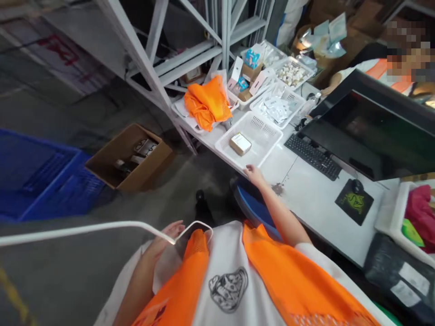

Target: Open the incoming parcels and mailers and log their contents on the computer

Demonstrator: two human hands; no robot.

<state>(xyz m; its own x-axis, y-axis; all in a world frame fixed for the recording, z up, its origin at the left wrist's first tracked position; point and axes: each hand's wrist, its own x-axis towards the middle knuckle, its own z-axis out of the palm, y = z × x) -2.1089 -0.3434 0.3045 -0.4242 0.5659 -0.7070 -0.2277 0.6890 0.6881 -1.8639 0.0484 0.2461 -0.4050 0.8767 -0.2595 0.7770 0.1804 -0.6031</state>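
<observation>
My right hand point(254, 174) is at the near corner of a white plastic basket point(268, 147), its fingers curled at the rim. A small white-and-tan box point(240, 144) lies inside that basket, apart from the hand. Low in front of my body, my left hand point(174, 229) has its fingers stretched out and holds nothing I can see. A white cable point(136, 224) crosses in front of it, partly covering it. Next to the basket, an orange mesh vest point(209, 104) is heaped on another tray.
More white baskets with packets point(277, 110) and small parts point(291, 74) stand farther back. A monitor point(370, 131) and keyboard point(312, 156) occupy the table's right. On the floor are a cardboard box point(146, 170) and a blue crate point(44, 176). Another person's arm point(332, 85) shows behind the monitor.
</observation>
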